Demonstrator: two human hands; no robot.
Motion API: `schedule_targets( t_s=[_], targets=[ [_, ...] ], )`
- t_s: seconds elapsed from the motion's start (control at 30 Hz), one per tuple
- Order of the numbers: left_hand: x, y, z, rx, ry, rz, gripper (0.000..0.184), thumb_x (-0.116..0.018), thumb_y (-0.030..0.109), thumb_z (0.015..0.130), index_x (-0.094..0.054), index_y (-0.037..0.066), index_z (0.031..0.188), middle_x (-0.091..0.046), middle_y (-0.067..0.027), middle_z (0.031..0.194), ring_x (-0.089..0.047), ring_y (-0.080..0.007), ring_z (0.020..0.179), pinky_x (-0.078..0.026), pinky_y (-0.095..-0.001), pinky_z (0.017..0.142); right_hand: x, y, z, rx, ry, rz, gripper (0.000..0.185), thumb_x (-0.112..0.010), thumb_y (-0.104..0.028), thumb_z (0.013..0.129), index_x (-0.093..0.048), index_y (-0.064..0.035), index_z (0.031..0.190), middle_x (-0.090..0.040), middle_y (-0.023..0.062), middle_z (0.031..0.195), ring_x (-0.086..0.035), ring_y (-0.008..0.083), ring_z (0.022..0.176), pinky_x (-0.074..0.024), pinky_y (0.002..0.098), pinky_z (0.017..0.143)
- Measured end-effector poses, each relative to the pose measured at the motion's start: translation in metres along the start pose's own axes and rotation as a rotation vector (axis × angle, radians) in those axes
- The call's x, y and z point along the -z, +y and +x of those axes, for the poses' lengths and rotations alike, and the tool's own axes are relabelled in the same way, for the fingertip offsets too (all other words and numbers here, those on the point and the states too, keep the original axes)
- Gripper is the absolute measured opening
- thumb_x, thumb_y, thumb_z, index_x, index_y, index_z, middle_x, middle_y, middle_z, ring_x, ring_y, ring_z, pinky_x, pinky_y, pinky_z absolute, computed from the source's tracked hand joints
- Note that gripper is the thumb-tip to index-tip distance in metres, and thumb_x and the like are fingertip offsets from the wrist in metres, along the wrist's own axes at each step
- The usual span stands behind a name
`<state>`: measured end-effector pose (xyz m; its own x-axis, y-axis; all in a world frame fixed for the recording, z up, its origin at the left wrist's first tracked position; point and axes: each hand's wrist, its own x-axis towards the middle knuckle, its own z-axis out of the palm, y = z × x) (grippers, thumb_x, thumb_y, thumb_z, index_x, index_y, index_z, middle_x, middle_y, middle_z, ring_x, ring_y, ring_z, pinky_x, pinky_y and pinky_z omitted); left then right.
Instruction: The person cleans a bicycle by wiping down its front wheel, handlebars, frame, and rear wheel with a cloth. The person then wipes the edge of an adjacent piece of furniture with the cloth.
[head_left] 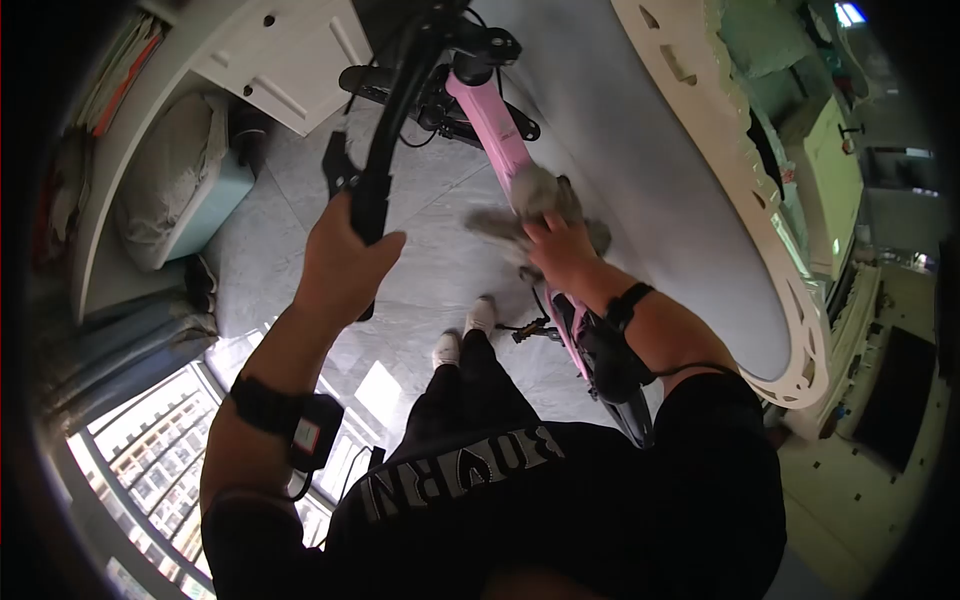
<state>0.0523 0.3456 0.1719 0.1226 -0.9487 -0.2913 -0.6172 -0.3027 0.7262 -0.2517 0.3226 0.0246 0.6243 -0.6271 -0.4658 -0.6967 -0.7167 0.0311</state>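
Observation:
A bicycle with a pink frame (492,118) stands in front of me, its black handlebar (405,90) at the upper middle. My left hand (350,250) is at the near end of the bar, against the black grip (371,208), fingers partly hidden behind it and thumb stretched out to the right. My right hand (562,245) presses a grey-brown cloth (540,192) onto the pink top tube. The cloth is blurred, and its loose ends hang to both sides of the tube. Behind my right wrist lies the black saddle (612,355).
White drawers (285,60) and a light blue bin (205,212) with a covered bundle stand at the left. A grey panel with a pale cut-out edge (725,185) runs along the right. My shoes (447,349) are on the grey tiled floor (420,265); a barred window (150,475) is lower left.

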Motion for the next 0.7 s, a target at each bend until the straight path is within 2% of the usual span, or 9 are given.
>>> schedule_targets(
  t_s=[0.13, 0.27, 0.33, 0.4, 0.47, 0.53, 0.57, 0.63, 0.7],
  targets=[
    [0.0, -0.008, -0.007, -0.081, 0.034, -0.175, 0.036, -0.07, 0.022, 0.083, -0.055, -0.002, 0.105, -0.057, -0.0044, 0.076, -0.055, -0.0114, 0.063, -0.046, -0.0279, 0.057, 0.018, -0.007, -0.054, -0.181, -0.259, 0.284, 0.023, -0.067, -0.016, 0.075, -0.07, -0.0137, 0.098, -0.058, 0.0059, 0.119, -0.053, 0.032, 0.116, -0.0489, 0.047, 0.088],
    [-0.007, -0.048, -0.048, -0.224, 0.277, -0.563, 0.029, -0.062, 0.021, 0.091, -0.056, -0.001, 0.109, -0.062, -0.0078, 0.086, -0.06, -0.0144, 0.079, -0.048, -0.0282, 0.069, 0.038, -0.013, -0.102, -0.307, 0.425, 0.824, 0.038, -0.054, 0.001, 0.075, -0.065, -0.0075, 0.11, -0.062, 0.0108, 0.114, -0.06, 0.0368, 0.105, -0.048, 0.0443, 0.095],
    [-0.011, -0.076, -0.085, -0.267, 0.251, -0.666, 0.024, -0.058, 0.018, 0.094, -0.057, 0.0, 0.11, -0.062, -0.0055, 0.087, -0.059, -0.0114, 0.079, -0.047, -0.0249, 0.068, 0.044, -0.029, -0.13, -0.335, 0.448, 1.7, 0.045, -0.053, 0.003, 0.075, -0.059, -0.0042, 0.119, -0.06, 0.0125, 0.119, -0.059, 0.0335, 0.109, -0.0472, 0.0425, 0.097],
    [-0.033, -0.125, -0.119, 0.012, 0.023, -0.642, 0.025, -0.058, 0.02, 0.094, -0.057, 0.002, 0.112, -0.061, -0.0062, 0.09, -0.06, -0.0125, 0.079, -0.048, -0.0251, 0.066, 0.08, -0.055, -0.154, -0.331, 0.462, 2.285, 0.057, -0.055, 0.004, 0.075, -0.047, 0.0023, 0.131, -0.056, 0.0149, 0.127, -0.056, 0.0271, 0.117, -0.0449, 0.0407, 0.101],
    [-0.067, -0.131, -0.148, 0.402, -0.409, -0.745, 0.045, -0.058, 0.026, 0.095, -0.045, 0.009, 0.134, -0.054, -0.0108, 0.118, -0.058, -0.0187, 0.093, -0.055, -0.034, 0.073, 0.078, -0.081, -0.168, -0.32, 0.318, 2.28, 0.055, -0.057, 0.001, 0.077, -0.047, 0.0024, 0.132, -0.056, 0.014, 0.128, -0.055, 0.0274, 0.119, -0.0443, 0.0405, 0.101],
    [-0.093, -0.12, -0.181, 0.407, -0.625, -1.003, 0.081, -0.064, 0.051, 0.086, -0.023, 0.02, 0.148, -0.033, -0.0133, 0.142, -0.041, -0.0296, 0.127, -0.051, -0.0536, 0.091, 0.074, -0.113, -0.177, -0.175, 0.184, 2.146, 0.053, -0.06, -0.005, 0.08, -0.047, 0.0025, 0.131, -0.057, 0.0149, 0.127, -0.056, 0.028, 0.118, -0.0453, 0.0389, 0.099],
    [-0.112, -0.112, -0.192, 0.309, -0.681, -1.483, 0.076, -0.065, 0.05, 0.086, -0.033, 0.013, 0.144, -0.037, -0.0103, 0.143, -0.045, -0.0238, 0.126, -0.054, -0.0476, 0.084, 0.071, -0.132, -0.177, -0.051, 0.123, 2.015, 0.052, -0.062, -0.01, 0.082, -0.048, 0.0026, 0.13, -0.058, 0.0161, 0.125, -0.057, 0.0284, 0.116, -0.0465, 0.0373, 0.097],
    [-0.153, -0.122, -0.199, 0.297, -0.847, -1.711, 0.066, -0.065, 0.043, 0.088, -0.041, 0.006, 0.138, -0.052, -0.0122, 0.131, -0.055, -0.0237, 0.116, -0.054, -0.0427, 0.088, 0.086, -0.157, -0.164, 0.316, 0.071, 1.089, 0.053, -0.066, -0.019, 0.08, -0.051, -0.001, 0.127, -0.06, 0.0179, 0.118, -0.061, 0.0311, 0.108, -0.049, 0.0377, 0.091],
    [-0.164, -0.124, -0.202, 0.424, -0.837, -1.615, 0.056, -0.062, 0.037, 0.09, -0.048, 0.002, 0.13, -0.06, -0.0132, 0.119, -0.061, -0.0249, 0.106, -0.054, -0.0401, 0.088, 0.083, -0.156, -0.163, 0.305, -0.123, 0.849, 0.047, -0.069, -0.022, 0.081, -0.056, -0.0023, 0.122, -0.06, 0.0195, 0.117, -0.061, 0.0323, 0.106, -0.0482, 0.0384, 0.091]
  ],
)
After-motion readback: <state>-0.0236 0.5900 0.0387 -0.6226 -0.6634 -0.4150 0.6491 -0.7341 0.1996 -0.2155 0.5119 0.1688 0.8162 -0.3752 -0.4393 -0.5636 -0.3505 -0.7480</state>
